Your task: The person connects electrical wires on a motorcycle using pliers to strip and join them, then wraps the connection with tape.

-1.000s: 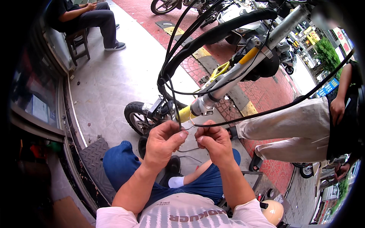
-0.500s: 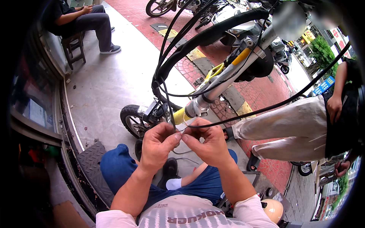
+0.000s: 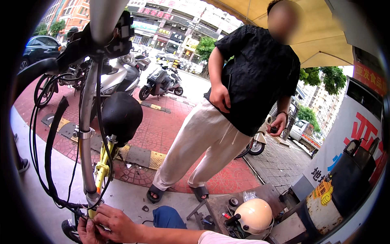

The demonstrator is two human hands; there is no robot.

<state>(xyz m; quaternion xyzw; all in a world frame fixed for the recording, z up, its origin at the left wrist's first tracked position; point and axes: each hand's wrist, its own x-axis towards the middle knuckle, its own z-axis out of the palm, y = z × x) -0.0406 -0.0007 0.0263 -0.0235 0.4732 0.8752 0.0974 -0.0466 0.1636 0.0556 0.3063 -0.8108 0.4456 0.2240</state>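
Note:
Low at the left, my right hand [image 3: 115,221] is closed, its fingertips pinched on thin wires [image 3: 84,215]. My left hand [image 3: 87,232] is closed against it, partly cut off by the lower edge, with its fingertips at the same wires. Exactly how the wire ends lie between the fingers is hidden. Right above them stands the grey steering column [image 3: 87,156] of a small scooter, with a yellow frame [image 3: 102,170] and a black saddle [image 3: 122,115]. Black cables [image 3: 49,162] hang in long loops from the handlebar [image 3: 73,51] down toward my hands.
A person [image 3: 256,77] in a black shirt and pale trousers stands in front, holding a small dark thing. At lower right, a low table [image 3: 264,195] bears a cream helmet [image 3: 254,215] and a tape roll [image 3: 233,201]. Parked scooters [image 3: 162,81] stand behind.
My view has swung right and up, so the hands now appear at the lower left. Both remain together at the wires. The standing person now shows almost whole.

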